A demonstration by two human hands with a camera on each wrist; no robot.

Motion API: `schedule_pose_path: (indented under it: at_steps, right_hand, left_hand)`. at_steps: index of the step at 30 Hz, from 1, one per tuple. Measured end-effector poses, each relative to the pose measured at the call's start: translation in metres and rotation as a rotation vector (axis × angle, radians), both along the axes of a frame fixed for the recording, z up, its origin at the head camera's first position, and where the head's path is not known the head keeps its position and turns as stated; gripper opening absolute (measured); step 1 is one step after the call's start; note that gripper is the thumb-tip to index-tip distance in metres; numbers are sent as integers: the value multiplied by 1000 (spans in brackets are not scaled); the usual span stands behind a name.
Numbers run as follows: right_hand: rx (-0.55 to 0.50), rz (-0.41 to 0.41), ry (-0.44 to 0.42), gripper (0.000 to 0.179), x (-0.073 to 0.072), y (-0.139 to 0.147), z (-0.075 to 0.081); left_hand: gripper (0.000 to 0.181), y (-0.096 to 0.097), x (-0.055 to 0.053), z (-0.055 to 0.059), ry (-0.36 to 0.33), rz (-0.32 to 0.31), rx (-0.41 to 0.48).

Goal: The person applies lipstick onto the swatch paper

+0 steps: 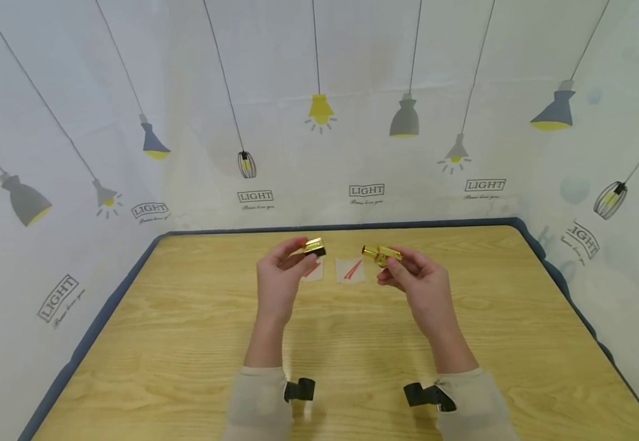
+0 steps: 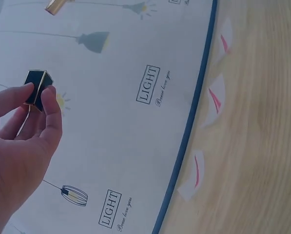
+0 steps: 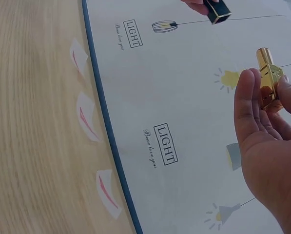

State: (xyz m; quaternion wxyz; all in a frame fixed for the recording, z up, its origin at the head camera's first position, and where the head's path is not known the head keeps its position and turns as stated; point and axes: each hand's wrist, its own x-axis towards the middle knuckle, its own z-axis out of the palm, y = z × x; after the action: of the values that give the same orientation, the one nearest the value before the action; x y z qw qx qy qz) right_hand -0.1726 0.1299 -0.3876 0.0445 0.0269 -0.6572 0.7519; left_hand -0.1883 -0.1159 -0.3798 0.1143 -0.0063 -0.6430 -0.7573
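My left hand [image 1: 277, 278] pinches a black and gold square lipstick cap [image 1: 315, 247] between thumb and fingers, raised above the table. In the left wrist view the cap [image 2: 37, 87] shows its dark faces and gold edges. A gold lipstick tube [image 1: 381, 254] is held in my right hand [image 1: 425, 285], its narrow round end pointing left toward the cap. The right wrist view shows the tube [image 3: 270, 80] with that narrow end up, gripped by thumb and fingers. Cap and tube are apart, at about the same height.
Small white papers with red strokes lie on the wooden table [image 1: 187, 343]; one paper [image 1: 349, 271] shows between the hands, another [image 1: 315, 271] partly behind the left hand. The left wrist view shows a third paper [image 2: 195, 175]. A lamp-printed white sheet [image 1: 297, 177] surrounds the table.
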Motion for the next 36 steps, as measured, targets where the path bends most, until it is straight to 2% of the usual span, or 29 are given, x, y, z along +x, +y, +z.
schedule_pose_path:
  at_steps: [4,9,15,23,29,36]
  right_hand:
    - [-9,3,40,33,4,-2,8]
    - [-44,16,64,28,9,-5,17]
    - [-41,29,86,31,14,-9,19]
    - [-7,55,89,34,14,-13,14]
    - [-6,57,75,27,14,-14,10]
    - [5,61,58,35,14,-16,10]
  left_hand:
    - [36,9,10,9,10,-78,121]
    - [37,15,20,14,-6,-131,186]
    - [38,18,27,15,-13,-136,199]
    - [40,24,29,10,-29,-148,229]
    - [39,27,31,8,-42,-152,217]
    - [40,27,32,8,-48,-155,196]
